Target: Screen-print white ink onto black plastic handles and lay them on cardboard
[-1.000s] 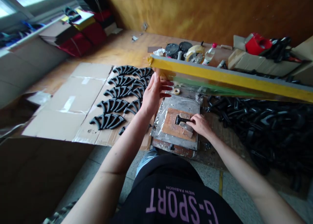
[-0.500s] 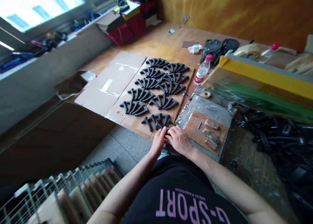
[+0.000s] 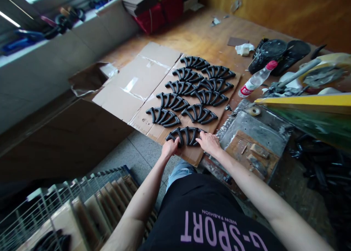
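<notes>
Rows of curved black plastic parts (image 3: 192,93) lie in nested groups on a flattened cardboard sheet (image 3: 142,90). The nearest group of black parts (image 3: 188,134) sits at the cardboard's front edge. My left hand (image 3: 170,147) curls its fingers around the left end of that group. My right hand (image 3: 210,143) rests on its right end, fingers bent down onto the parts. To the right lies a wooden jig board (image 3: 253,152) on a plastic-covered plate (image 3: 257,124), with nothing on it.
A yellow and green frame (image 3: 315,108) juts in at right above a heap of black parts (image 3: 323,170). A plastic bottle (image 3: 256,82), black lids (image 3: 274,51) and clutter stand behind. A wire crate (image 3: 68,214) sits at lower left, stacked cardboard and red items (image 3: 156,9) at the back.
Both hands left the jig and frame and came to the nearest group of black parts on the cardboard. The view swung left and down; my hands now sit at the group's two ends.
</notes>
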Tool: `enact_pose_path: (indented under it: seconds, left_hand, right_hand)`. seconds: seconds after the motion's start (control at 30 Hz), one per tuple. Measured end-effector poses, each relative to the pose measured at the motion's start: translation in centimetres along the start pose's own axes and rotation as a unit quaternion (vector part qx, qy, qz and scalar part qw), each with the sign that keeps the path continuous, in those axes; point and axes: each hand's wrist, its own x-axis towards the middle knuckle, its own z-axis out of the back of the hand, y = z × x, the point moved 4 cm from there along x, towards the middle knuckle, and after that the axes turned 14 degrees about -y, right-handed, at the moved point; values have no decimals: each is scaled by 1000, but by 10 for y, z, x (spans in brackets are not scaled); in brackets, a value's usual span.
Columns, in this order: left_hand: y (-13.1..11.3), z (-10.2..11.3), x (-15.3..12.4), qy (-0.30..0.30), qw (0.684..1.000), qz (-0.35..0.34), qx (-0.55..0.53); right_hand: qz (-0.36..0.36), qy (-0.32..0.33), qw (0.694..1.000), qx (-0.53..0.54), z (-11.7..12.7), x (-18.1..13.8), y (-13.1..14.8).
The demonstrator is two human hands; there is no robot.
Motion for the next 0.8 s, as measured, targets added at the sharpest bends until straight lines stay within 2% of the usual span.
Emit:
enact_pose_path:
  seconds: [0.13, 0.23, 0.37, 0.47, 0.53, 0.63, 0.73, 0.8]
  left_hand:
    - [-18, -1, 18, 36, 999, -27, -4]
    - [-21, 0, 26, 65, 997, -39, -12]
    - [-8, 9, 26, 112, 992, -42, -29]
    - [11, 21, 21, 146, 987, -38, -46]
    - [27, 30, 19, 158, 985, -26, -62]
    - [53, 44, 21, 139, 985, 8, -100]
    - [78, 61, 27, 77, 983, 57, -156]
    - [94, 75, 32, 22, 975, 95, -198]
  right_hand:
    - [-24, -1, 1000, 12, -2, 4, 1]
    - [-22, -16, 1000, -2, 0, 2, 3]
    - [-4, -93, 996, 10, 18, -10, 8]
    - [21, -131, 986, 97, 32, -33, 16]
    - [15, -103, 980, 172, 31, -54, 22]
    - [-31, -13, 968, 250, 10, -88, 27]
    - [-69, 67, 959, 266, -21, -117, 26]
    - [-87, 89, 956, 266, -39, -131, 21]
